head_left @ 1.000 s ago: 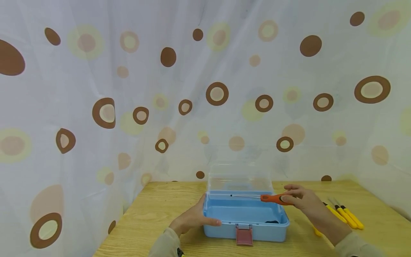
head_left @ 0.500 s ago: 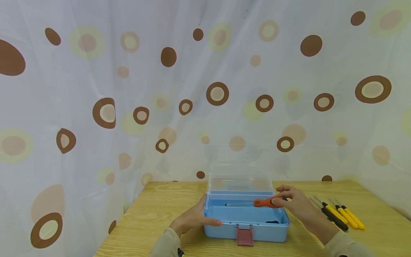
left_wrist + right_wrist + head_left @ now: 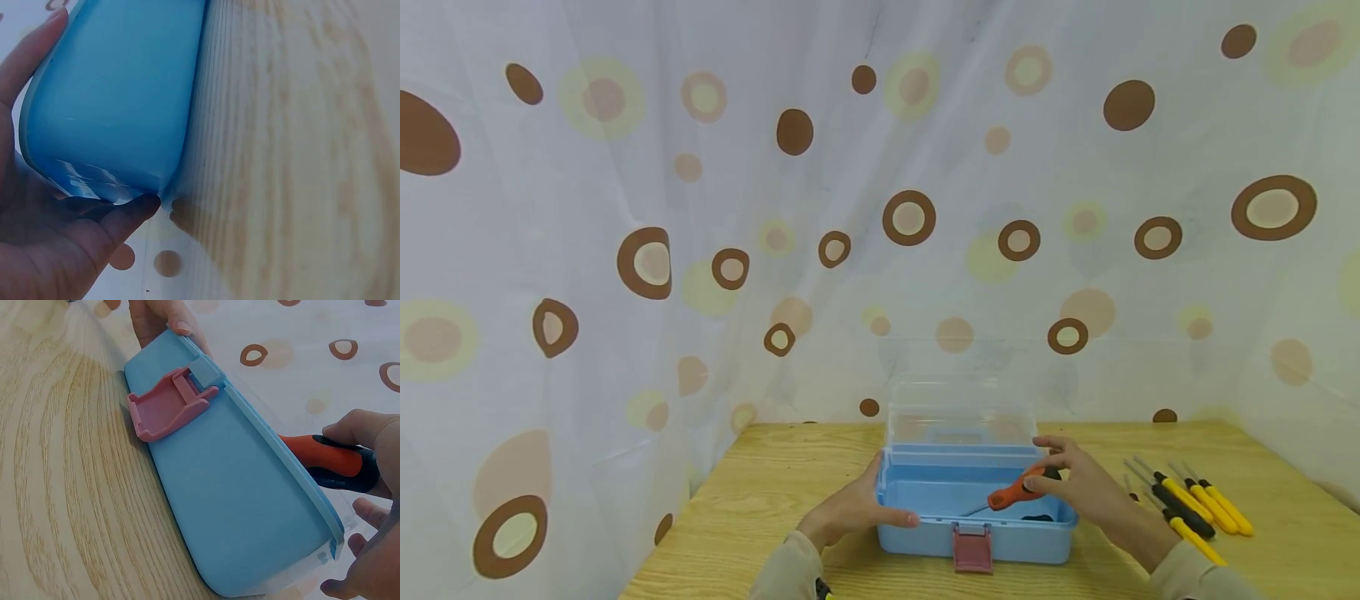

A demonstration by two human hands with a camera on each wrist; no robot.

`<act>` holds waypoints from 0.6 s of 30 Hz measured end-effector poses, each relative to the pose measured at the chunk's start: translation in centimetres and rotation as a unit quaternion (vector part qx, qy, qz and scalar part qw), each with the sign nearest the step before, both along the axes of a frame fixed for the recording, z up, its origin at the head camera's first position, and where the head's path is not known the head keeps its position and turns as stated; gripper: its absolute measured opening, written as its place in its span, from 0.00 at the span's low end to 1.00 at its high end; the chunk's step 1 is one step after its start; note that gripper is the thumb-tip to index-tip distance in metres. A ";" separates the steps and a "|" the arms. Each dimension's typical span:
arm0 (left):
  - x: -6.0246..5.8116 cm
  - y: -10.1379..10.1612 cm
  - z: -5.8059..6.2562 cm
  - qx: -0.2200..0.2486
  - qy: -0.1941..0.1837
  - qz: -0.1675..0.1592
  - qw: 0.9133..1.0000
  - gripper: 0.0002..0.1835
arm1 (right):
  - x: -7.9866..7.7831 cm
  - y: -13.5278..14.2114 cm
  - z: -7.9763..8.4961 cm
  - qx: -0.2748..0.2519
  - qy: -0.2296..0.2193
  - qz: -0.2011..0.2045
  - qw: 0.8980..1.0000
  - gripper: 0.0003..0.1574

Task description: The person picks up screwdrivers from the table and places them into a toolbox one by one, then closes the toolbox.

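Observation:
A light blue toolbox (image 3: 917, 540) stands on the table with its transparent lid (image 3: 958, 417) raised at the back. My left hand (image 3: 850, 510) holds the left end, thumb over the front rim. Between the thumb and fingers of my right hand (image 3: 1093, 498) is an orange and black screwdriver (image 3: 1015, 493), tilted over the open box with its tip down and to the left. In the right wrist view, the front wall partly hides its handle (image 3: 328, 459). A small black piece (image 3: 1037, 517) shows inside the box at front right; its kind is unclear.
Right of the box lie several screwdrivers with yellow handles (image 3: 1225, 507) and one with a black handle (image 3: 1182, 510). A pink latch (image 3: 972, 552) hangs down the box's front. A patterned curtain (image 3: 955, 275) surrounds the wooden table (image 3: 760, 475).
My right hand has moved left and down with the screwdriver, whose tip has swung from level to pointing down into the box. My left hand has stayed at the box's left end.

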State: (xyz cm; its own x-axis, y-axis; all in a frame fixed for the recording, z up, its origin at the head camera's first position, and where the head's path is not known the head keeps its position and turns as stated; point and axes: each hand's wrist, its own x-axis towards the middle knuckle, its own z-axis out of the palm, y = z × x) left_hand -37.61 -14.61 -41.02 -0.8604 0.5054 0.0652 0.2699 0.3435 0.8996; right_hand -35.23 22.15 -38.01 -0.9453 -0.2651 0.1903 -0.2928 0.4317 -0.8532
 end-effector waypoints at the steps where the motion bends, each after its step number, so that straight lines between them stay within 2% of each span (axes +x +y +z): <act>1: 0.0 0.0 0.0 -0.001 -0.001 0.001 1.000 0.67 | 0.0 0.0 0.0 0.000 0.001 0.006 1.000 0.21; 6: 0.3 -0.1 0.1 -0.014 -0.004 0.014 1.000 0.69 | 0.2 0.2 0.1 0.000 0.010 0.013 1.000 0.22; 18: 0.4 0.0 0.2 -0.002 -0.008 0.005 1.000 0.69 | 0.3 0.8 0.7 -0.014 0.021 -0.024 0.999 0.22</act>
State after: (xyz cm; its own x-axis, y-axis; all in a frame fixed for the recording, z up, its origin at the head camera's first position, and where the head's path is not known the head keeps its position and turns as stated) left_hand -37.26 -14.62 -40.81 -0.8660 0.4976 0.0501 0.2530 0.3495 0.9021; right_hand -34.95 22.94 -37.26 -0.9477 -0.2144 0.2366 -0.3083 0.4220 -0.8525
